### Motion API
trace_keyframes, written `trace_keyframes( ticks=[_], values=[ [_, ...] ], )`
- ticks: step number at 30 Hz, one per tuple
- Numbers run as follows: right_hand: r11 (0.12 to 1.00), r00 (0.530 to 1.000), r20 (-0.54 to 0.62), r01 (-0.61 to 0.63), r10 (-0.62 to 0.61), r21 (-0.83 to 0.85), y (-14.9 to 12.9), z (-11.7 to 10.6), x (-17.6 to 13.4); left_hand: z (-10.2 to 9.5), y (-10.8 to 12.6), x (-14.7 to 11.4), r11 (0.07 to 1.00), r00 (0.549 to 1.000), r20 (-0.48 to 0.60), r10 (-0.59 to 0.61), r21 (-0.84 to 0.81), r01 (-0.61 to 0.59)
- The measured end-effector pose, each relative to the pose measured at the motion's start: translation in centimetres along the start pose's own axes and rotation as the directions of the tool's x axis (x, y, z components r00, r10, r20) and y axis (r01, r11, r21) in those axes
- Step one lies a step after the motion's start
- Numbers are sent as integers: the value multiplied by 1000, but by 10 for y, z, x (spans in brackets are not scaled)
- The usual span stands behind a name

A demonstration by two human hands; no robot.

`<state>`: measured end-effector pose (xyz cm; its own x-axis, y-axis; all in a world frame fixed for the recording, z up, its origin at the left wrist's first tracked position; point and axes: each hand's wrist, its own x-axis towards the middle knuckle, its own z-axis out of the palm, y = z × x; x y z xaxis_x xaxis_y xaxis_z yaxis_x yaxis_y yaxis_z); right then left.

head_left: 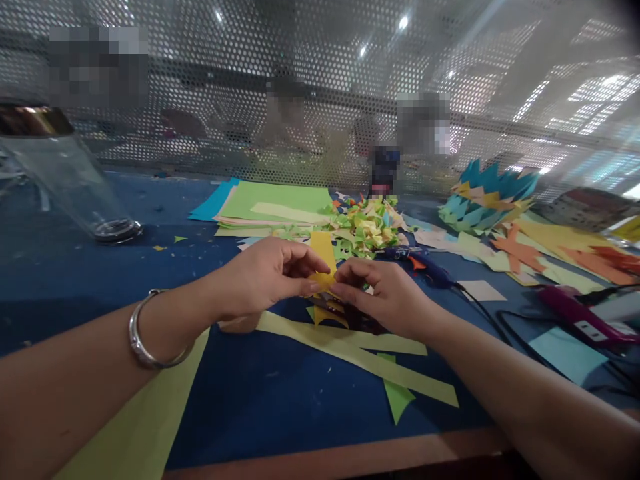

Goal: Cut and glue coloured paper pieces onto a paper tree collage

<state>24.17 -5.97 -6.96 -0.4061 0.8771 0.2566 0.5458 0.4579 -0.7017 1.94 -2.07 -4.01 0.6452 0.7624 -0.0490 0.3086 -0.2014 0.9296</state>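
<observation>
Between my two hands, near the middle of the table, is a piece of yellow paper (323, 248), its far end standing out beyond my fingers. My left hand (267, 275), with a silver bangle on the wrist, pinches the paper from the left. From the right, the thumb and fingers of my right hand (387, 290) close on it, almost touching the left fingertips. Something dark with yellow paper pieces lies below the fingers, partly hidden. Long pale green paper strips (373, 360) and a green paper offcut (399, 397) lie nearer to me.
A clear bottle (75, 180) stands at left. Stacked coloured sheets (295, 195) and a scrap pile (367, 225) lie beyond my hands. To the right are a blue glue gun (435, 270), cables, a purple power strip (575, 317) and a zigzag-edged paper ring (493, 197). A perforated screen (210, 87) rises behind.
</observation>
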Motion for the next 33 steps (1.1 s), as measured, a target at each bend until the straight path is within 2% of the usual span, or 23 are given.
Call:
trace_keyframes(
  ticks=[2, 4, 6, 8, 12, 16, 18, 21, 26, 29, 33],
  values=[
    [1000, 1000, -21, 2, -2, 16, 0, 0, 0, -2, 1, -1, 997, 999, 39, -37, -67, 40],
    [999, 994, -103, 41, -43, -19, -1, 0, -1, -2, 3, -2, 982, 996, 34, -80, -167, 85],
    [989, 968, -216, 104, -126, -108, -2, -1, -2, 0, 3, -1, 943, 991, -7, -133, -309, 125],
    [960, 931, -279, 180, -237, -217, -4, -1, -3, 4, 2, 0, 889, 982, -50, -182, -435, 142],
    [847, 864, -211, 349, -456, -401, -7, 2, -5, 12, -2, 2, 831, 966, -112, -234, -538, 139],
    [749, 817, -129, 437, -562, -499, -9, 4, -6, 17, -3, 0, 816, 969, -99, -228, -562, 135],
    [747, 811, -133, 444, -570, -495, -10, 5, -6, 19, -1, -1, 801, 970, -89, -225, -584, 132],
    [792, 818, -180, 436, -547, -428, -11, 6, -7, 21, 1, -2, 779, 974, -88, -209, -617, 112],
    [867, 848, -246, 390, -469, -310, -12, 7, -7, 24, 0, -2, 810, 982, -139, -126, -586, 21],
    [903, 867, -285, 342, -410, -259, -12, 8, -7, 26, 1, -3, 834, 980, -162, -119, -552, 10],
    [950, 897, -326, 251, -300, -185, -9, 9, -6, 28, 2, -3, 821, 979, -157, -129, -571, 17]
  ],
)
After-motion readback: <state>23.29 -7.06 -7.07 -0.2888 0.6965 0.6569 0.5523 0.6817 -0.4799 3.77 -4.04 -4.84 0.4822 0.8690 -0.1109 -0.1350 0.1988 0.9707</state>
